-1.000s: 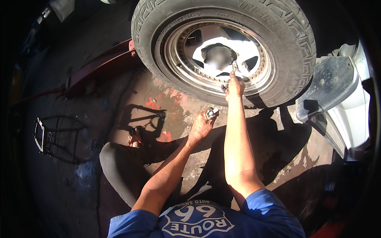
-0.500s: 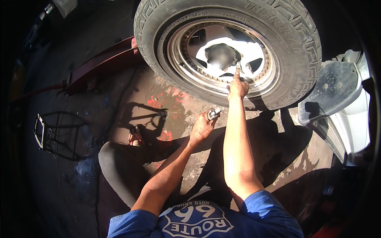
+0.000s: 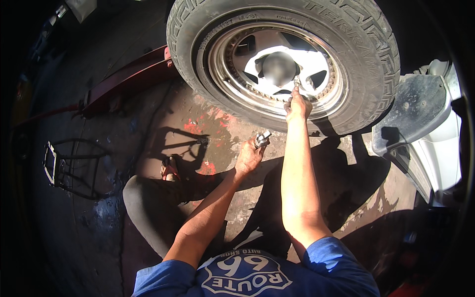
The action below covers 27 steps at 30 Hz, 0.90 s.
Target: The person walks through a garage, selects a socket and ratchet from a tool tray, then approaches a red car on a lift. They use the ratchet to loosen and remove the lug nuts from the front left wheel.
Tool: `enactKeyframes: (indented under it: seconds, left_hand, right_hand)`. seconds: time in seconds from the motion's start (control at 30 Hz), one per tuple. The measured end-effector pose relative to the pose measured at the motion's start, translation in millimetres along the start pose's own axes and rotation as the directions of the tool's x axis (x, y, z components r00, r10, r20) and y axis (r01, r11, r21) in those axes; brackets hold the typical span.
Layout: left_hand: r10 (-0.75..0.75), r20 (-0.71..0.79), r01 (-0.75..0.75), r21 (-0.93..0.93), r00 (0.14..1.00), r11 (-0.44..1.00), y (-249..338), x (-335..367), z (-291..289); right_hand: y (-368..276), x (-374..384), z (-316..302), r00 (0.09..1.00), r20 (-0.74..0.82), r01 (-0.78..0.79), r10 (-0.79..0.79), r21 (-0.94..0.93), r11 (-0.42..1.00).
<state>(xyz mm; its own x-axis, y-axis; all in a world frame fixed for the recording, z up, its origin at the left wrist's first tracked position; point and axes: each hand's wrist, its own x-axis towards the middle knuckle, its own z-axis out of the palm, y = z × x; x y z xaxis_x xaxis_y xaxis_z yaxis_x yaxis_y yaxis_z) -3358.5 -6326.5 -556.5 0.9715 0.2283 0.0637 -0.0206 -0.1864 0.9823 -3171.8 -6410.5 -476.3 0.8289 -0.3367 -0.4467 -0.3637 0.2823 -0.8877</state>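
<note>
A large off-road tire (image 3: 366,94) with a silver spoked rim (image 3: 319,62) stands upright in front of me. My right hand (image 3: 299,105) reaches into the lower right of the rim, its fingers closed on a small shiny lug nut (image 3: 297,81) beside the hub. The hub centre (image 3: 278,68) looks blurred. Lower and to the left, short of the tire, my left hand (image 3: 250,155) is closed around several shiny metal lug nuts (image 3: 262,139); the fingers hide part of them, so their number cannot be told.
A red floor jack (image 3: 126,81) runs in from the left toward the tire. A black metal frame stand (image 3: 76,166) is on the floor at the far left. To the right are a dark splash guard (image 3: 410,111) and a pale body panel (image 3: 440,158). My bent knee (image 3: 141,198) is at lower left.
My left hand has drifted slightly left with the lug nuts still in it. My right hand stays at the same spot by the hub, its wrist and forearm shifted slightly right.
</note>
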Motion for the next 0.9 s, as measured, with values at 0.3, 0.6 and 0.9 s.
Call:
enactKeyframes:
  seconds: [0.3,0.6,0.9]
  left_hand:
    - [-0.002,-0.013,0.003,0.006,1.0,1.0,2.5,-2.4,-4.6]
    - [-0.016,-0.01,0.016,0.028,1.0,0.999,3.9,0.7,-4.2]
    - [-0.009,0.013,0.009,0.021,1.0,1.0,4.1,-1.0,-1.7]
  right_hand:
    - [9.0,7.4,-9.5,0.885,0.449,-0.348,0.121,0.467,0.813]
    - [5.9,9.6,-7.0,0.932,0.31,-0.297,0.188,0.352,0.888]
    - [1.1,0.8,-3.0,0.995,0.093,-0.051,0.036,0.164,0.985]
